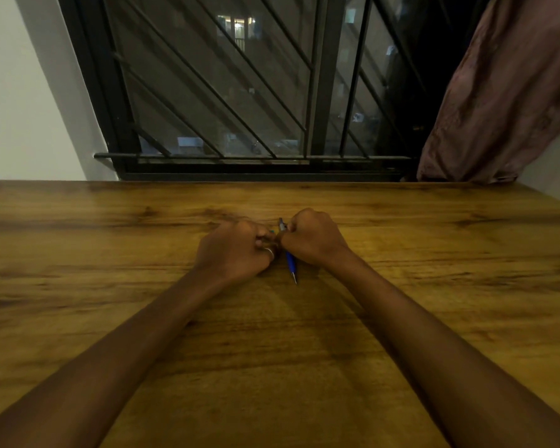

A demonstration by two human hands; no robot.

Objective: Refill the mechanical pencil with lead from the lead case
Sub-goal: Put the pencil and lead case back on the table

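Gripping the pencil (290,261) in curled fingers of the right hand (314,237), tip near the table (110,240), beside the left hand (236,250), curled perhaps round something.

Left grip (236,250), right grip (314,237), both curled.

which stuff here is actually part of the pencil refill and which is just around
In the job: mechanical pencil gripped by right hand; lead case, seemingly, a coloured sliver in left hand.
Just around: wooden table; barred window; curtain.
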